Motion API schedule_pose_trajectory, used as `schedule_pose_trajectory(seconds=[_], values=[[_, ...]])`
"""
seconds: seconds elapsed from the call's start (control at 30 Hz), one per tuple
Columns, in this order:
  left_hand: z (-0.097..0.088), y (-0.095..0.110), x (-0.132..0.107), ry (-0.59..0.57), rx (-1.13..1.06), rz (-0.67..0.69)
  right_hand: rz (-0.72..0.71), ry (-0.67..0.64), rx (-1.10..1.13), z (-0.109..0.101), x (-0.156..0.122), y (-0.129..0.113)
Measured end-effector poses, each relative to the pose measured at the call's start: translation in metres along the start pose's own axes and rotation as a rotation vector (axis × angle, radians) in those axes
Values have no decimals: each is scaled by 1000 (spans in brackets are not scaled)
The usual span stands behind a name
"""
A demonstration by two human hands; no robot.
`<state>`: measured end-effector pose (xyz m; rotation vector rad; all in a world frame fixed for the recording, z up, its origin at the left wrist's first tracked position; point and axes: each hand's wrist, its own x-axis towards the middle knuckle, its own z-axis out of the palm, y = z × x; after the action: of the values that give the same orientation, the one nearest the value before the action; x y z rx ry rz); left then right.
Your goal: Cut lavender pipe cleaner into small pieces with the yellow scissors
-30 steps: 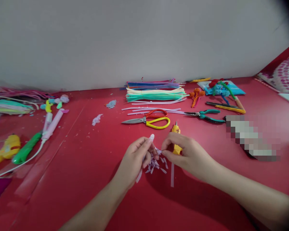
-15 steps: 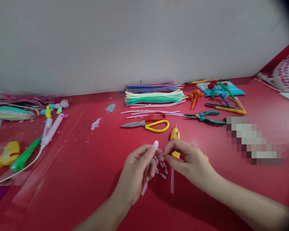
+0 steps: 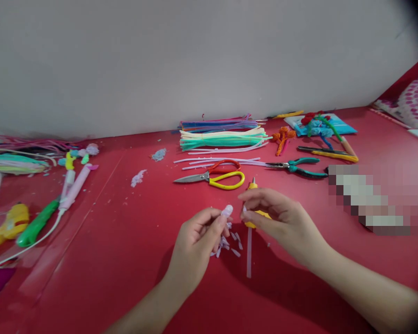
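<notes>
My left hand (image 3: 198, 236) pinches a small pale lilac bud-shaped piece (image 3: 227, 211), its rounded tip poking up past the thumb. Just to the right, my right hand (image 3: 282, 218) holds a tiny pale petal-like piece (image 3: 244, 210) between thumb and fingertips, with a gap between the two hands. Partly hidden behind the right hand lies a yellow hot glue gun (image 3: 252, 224); a translucent glue stick (image 3: 249, 255) sticks out toward me. Several pale lilac petal-like pieces (image 3: 236, 252) are scattered on the red table below my hands.
Scissors (image 3: 209, 178) and teal-handled pliers (image 3: 296, 167) lie beyond my hands. Behind are bundles of pipe cleaners (image 3: 226, 139) and orange fuzzy shapes (image 3: 284, 137). At left are a corded pink tool (image 3: 75, 188) and a green-handled tool (image 3: 38, 225). A blurred-out object (image 3: 369, 199) lies right.
My right hand has drawn away from the left, moving right and slightly up with a small piece in its fingertips. The pale strip below my left hand is out of sight.
</notes>
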<state>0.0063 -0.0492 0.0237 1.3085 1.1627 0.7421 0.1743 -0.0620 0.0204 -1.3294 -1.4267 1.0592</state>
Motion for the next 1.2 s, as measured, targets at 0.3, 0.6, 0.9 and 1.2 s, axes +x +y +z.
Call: schedule_pose_trajectory(seconds=[0.3, 0.6, 0.9, 1.2], values=[[4, -1, -2, 21, 172, 61, 25, -38, 151, -4, -1, -6], [4, 0, -1, -4, 163, 66, 40, -26, 98, -7, 1, -5], [4, -2, -1, -24, 147, 32, 96, -69, 321, -5, 2, -5], [4, -4, -1, -16, 246, 104, 26, -61, 106, -6, 4, -3]])
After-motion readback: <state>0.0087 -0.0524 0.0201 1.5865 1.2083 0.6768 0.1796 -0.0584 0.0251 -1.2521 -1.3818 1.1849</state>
